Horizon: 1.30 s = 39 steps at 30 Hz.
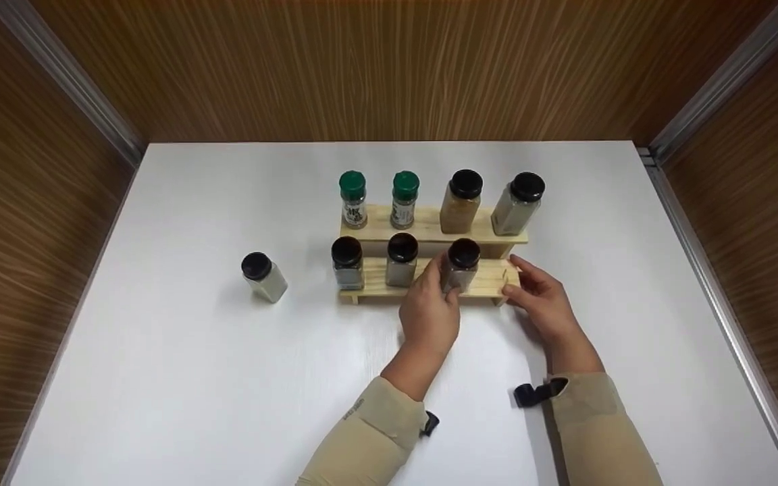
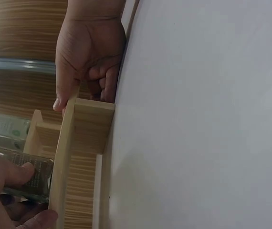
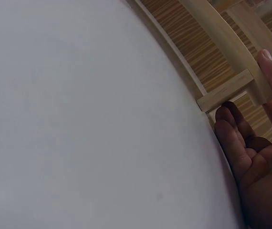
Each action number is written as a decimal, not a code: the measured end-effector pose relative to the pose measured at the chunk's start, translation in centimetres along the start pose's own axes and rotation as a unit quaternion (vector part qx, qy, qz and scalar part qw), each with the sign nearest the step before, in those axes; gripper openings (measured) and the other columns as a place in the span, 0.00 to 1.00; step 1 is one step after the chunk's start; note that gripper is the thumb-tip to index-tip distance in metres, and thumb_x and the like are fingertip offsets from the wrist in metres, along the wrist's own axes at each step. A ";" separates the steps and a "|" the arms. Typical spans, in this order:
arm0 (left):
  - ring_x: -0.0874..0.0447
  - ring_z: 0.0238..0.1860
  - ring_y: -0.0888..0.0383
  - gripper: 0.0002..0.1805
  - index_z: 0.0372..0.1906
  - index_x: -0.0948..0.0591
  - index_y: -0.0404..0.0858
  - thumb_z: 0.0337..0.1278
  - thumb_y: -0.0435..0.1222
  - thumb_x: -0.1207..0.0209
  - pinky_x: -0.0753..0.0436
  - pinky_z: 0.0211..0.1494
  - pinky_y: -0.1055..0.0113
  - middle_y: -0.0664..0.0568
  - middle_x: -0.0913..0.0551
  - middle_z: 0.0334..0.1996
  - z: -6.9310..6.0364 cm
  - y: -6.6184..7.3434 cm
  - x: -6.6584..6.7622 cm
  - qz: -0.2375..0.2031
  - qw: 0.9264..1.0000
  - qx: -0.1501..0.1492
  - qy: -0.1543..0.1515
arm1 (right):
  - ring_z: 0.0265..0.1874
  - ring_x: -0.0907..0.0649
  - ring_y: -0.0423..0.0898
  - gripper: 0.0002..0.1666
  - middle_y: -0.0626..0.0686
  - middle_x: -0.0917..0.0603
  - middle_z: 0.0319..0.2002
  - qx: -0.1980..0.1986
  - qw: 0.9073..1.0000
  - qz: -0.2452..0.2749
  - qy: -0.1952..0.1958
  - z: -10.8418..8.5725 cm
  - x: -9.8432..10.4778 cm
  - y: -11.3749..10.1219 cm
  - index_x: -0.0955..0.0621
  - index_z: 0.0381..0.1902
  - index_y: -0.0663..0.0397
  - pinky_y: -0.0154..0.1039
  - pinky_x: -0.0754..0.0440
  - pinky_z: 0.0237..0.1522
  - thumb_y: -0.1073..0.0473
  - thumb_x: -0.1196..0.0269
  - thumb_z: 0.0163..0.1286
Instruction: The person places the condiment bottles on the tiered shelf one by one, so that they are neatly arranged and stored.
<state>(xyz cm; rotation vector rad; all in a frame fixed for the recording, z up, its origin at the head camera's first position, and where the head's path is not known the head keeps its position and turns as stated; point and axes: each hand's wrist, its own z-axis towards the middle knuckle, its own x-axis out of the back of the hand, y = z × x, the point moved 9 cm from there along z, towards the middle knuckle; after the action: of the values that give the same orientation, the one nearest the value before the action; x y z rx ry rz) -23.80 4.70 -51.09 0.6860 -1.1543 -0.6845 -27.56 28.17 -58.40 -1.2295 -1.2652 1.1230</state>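
Note:
A two-tier wooden spice rack (image 1: 494,273) stands on the table. My left hand (image 1: 429,314) grips a black-capped glass spice jar (image 1: 460,275) on the lower tier, third from the left. In the left wrist view, the thumb lies against that jar's glass (image 2: 39,176), at the shelf board. At the rack's right end, my right hand (image 1: 548,304) pinches the lower board, thumb on top. The right wrist view shows its fingers (image 3: 231,143) below the board (image 3: 241,47), beside the rack's leg. Two more black-capped jars, a left one (image 1: 348,266) and a middle one (image 1: 401,263), share the lower tier.
On the upper tier are two green-capped bottles (image 1: 353,202), a black-capped jar of brown powder (image 1: 461,206) and a paler black-capped jar (image 1: 516,209). Left of the rack, a black-capped jar (image 1: 269,280) stands alone on the white table (image 1: 179,378). Wood-grain panels (image 1: 389,67) enclose the table.

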 end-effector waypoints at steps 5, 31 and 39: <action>0.11 0.52 0.46 0.29 0.67 0.20 0.38 0.61 0.32 0.26 0.14 0.43 0.48 0.45 0.11 0.53 0.0 -0.2 0.1 0.020 1.000 -0.003 0.014 | 0.42 0.15 0.42 0.38 0.54 0.17 0.48 0.000 1.000 0.005 0.000 0.0 -0.1 0.0 0.29 0.75 0.69 0.35 0.13 0.40 0.79 0.34 0.69; 0.16 0.58 0.51 0.32 0.58 0.17 0.35 0.48 0.39 0.17 0.15 0.57 0.60 0.46 0.17 0.57 -2.1 4.6 7.0 -0.027 0.961 -0.268 0.066 | 0.44 0.14 0.42 0.38 0.54 0.15 0.50 0.006 1.000 0.015 -0.001 0.1 0.0 0.0 0.29 0.75 0.68 0.35 0.12 0.41 0.79 0.33 0.68; 0.13 0.46 0.50 0.25 0.46 0.14 0.33 0.42 0.36 0.15 0.15 0.55 0.62 0.45 0.13 0.44 -1.7 4.3 12.4 -0.106 0.925 -0.330 0.157 | 0.43 0.15 0.42 0.39 0.54 0.16 0.49 -0.001 1.000 0.000 -0.005 0.0 0.0 0.1 0.29 0.76 0.67 0.35 0.12 0.42 0.78 0.33 0.69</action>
<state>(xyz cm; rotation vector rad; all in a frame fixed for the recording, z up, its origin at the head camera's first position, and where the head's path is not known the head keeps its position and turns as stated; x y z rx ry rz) -18.41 -2.13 -41.13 0.3226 -0.4970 -1.0385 -27.59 28.13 -58.48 -1.2268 -1.2738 1.1291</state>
